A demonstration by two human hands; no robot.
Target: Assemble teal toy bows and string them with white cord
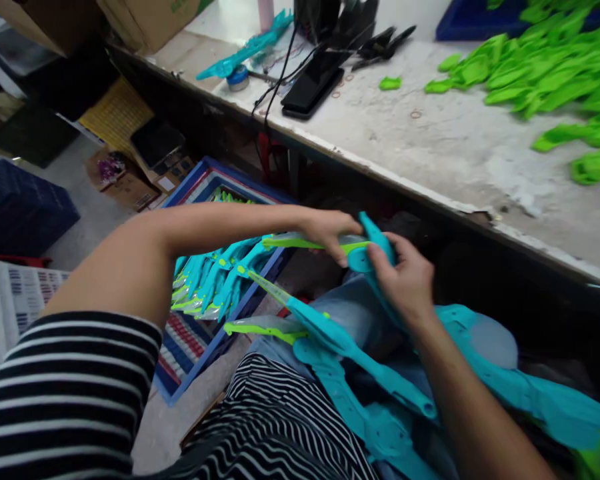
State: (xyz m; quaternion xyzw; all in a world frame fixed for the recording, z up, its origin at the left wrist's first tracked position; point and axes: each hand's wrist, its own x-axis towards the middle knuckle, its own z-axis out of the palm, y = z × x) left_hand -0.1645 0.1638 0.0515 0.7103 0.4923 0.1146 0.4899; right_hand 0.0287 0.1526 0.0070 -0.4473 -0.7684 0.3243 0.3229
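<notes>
My left hand (330, 233) is closed around a lime-green and clear plastic strip (293, 242), near where it meets a turquoise plastic part (375, 233). On the turquoise part, my right hand (407, 280) has its thumb and fingers wrapped, close to the joint. Across my lap lie more long turquoise pieces (350, 347), one with a similar green and clear strip (265, 329) at its end. Another large turquoise piece (520, 387) rests at the right, beyond my right forearm.
A blue crate (200, 363) on the floor holds several turquoise-and-green pieces (220, 273). On the worktable (380, 140) are a black phone (313, 83), a blue-lidded tin (238, 78), a turquoise piece (250, 50) and a heap of green parts (545, 73). The table edge runs close beyond my hands.
</notes>
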